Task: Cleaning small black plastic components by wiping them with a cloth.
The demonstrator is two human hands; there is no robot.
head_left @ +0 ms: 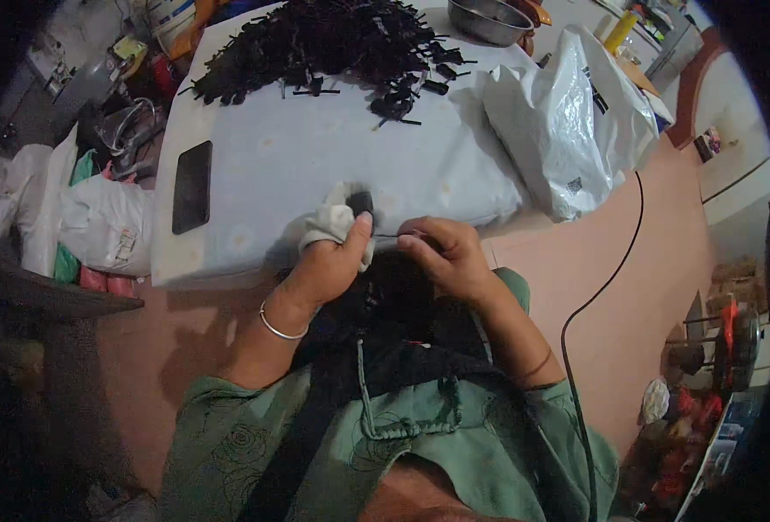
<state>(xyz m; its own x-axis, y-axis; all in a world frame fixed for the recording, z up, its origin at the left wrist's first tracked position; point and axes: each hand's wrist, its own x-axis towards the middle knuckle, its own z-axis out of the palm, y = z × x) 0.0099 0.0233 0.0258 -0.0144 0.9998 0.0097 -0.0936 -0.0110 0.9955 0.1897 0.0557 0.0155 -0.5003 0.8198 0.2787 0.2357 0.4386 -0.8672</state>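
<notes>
Close to the near edge of the pale covered table (280, 157), my left hand (328, 268) is closed around a bunched white cloth (326, 224). Under its thumb is a small black piece (361, 204), whose exact kind I cannot make out. Just to the right, my right hand (456, 257) pinches the end of a thin dark strand (386, 236) between thumb and fingertips. That strand reaches across the gap toward my left hand. A large heap of small black parts with thin stems (324, 39) covers the far part of the table.
A dark phone (192, 187) lies at the table's left. On the right sits a crumpled white plastic bag (568, 130), with a metal bowl (491, 22) behind it. A black cable (611, 280) hangs down at the right. White bags (106, 222) stand left of the table.
</notes>
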